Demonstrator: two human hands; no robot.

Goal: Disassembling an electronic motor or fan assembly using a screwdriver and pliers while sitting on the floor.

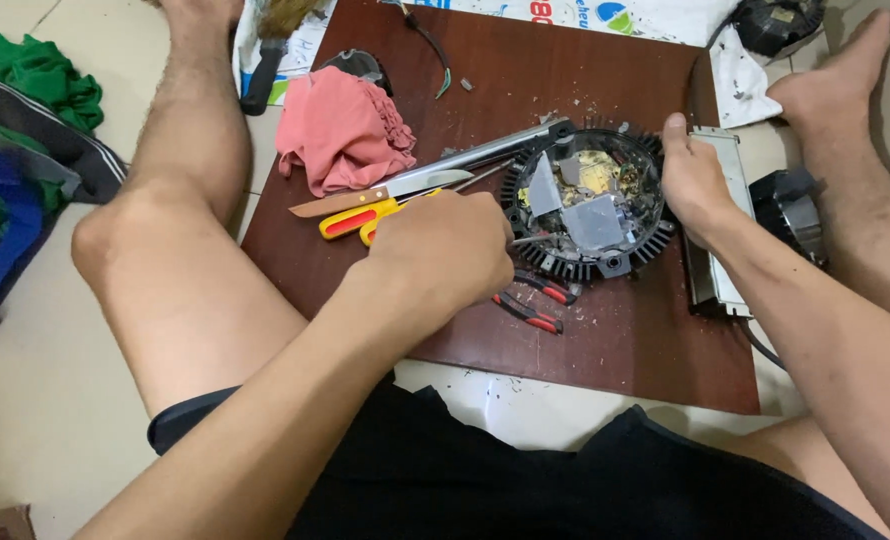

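Note:
A round black finned lamp housing (637,252) lies on a dark wooden board (625,340), with grey plates and broken bits inside. My left hand (445,250) is closed around a thin metal tool (527,239) whose tip points into the housing's left side. My right hand (693,180) grips the housing's right rim, thumb up along the edge. Just behind my left hand lie a knife (405,187) with a wooden handle and scissors (350,221) with yellow and red handles.
Red-and-black pliers (532,306) lie on the board under my left hand. A pink cloth (345,125) sits at the board's back left. A grey metal box (730,200) and a black round part (787,205) lie right of the housing. My bare legs flank the board.

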